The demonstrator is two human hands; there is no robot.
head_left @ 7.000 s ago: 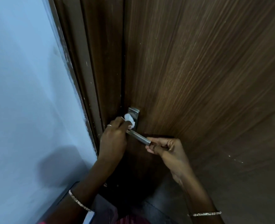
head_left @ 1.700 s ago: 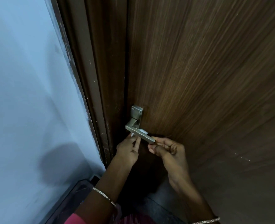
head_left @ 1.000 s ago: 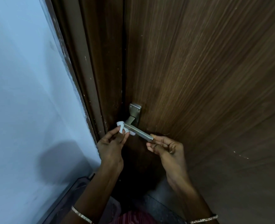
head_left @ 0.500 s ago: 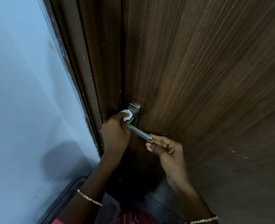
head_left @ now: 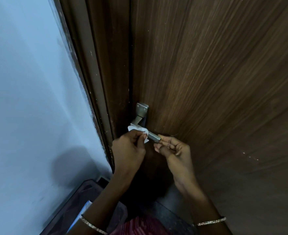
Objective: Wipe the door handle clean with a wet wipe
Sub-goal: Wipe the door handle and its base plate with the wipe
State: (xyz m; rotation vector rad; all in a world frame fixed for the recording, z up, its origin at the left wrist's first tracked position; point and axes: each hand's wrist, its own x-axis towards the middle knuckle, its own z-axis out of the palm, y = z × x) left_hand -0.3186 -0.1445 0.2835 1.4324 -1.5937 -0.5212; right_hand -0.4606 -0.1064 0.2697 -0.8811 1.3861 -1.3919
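Note:
A silver lever door handle with a square back plate sits on the dark brown wooden door. My left hand pinches a crumpled white wet wipe against the middle of the lever, hiding that part. My right hand holds the lever's free end between thumb and fingers, with the other fingers curled below it.
The brown door frame runs along the left of the door, next to a pale blue wall. A dark mat or box lies on the floor at the lower left. A bangle shows on each wrist.
My left hand has slid the wipe down from the lever's neck by the back plate to the middle of the lever. My right hand has kept hold of the lever's end.

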